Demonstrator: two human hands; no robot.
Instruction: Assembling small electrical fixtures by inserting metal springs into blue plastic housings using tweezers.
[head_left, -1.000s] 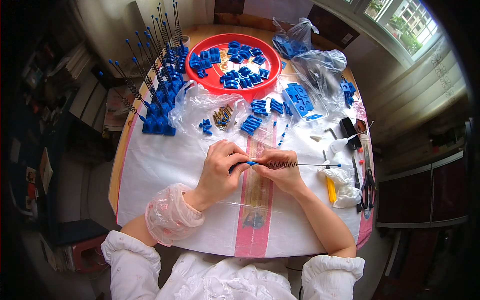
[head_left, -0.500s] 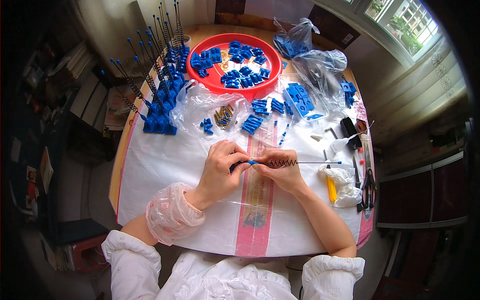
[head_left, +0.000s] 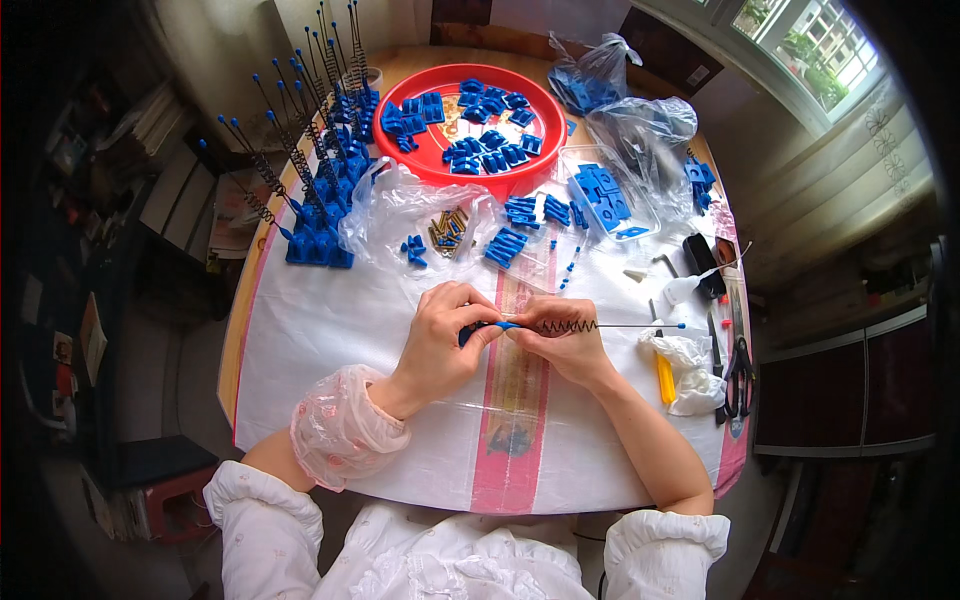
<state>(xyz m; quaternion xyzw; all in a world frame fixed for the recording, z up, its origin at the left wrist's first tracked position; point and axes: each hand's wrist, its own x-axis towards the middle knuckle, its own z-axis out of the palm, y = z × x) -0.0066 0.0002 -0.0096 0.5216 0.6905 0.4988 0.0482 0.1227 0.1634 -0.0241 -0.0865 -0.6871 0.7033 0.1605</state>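
Over the middle of the table, my left hand [head_left: 440,345] is closed around a blue plastic part [head_left: 468,331], mostly covered by the fingers. Its narrow blue end [head_left: 507,325] shows between my two hands. My right hand [head_left: 568,350] pinches a black coil spring [head_left: 570,326] at that end. From the spring a thin dark rod [head_left: 640,325] runs level to the right, finishing in a small blue tip. The thumbs of both hands almost meet, and the exact joint between spring and blue part is hidden by fingers.
Upright spring assemblies on blue bases [head_left: 320,245] crowd the far left. A red tray [head_left: 385,150] of blue parts stands at the back. Brass pieces [head_left: 447,232] lie on a clear bag. A clear box [head_left: 648,222], glue bottle [head_left: 680,290] and scissors [head_left: 739,375] sit right.
Both hands keep the same grip and place. Only a very slight shift of the view shows.
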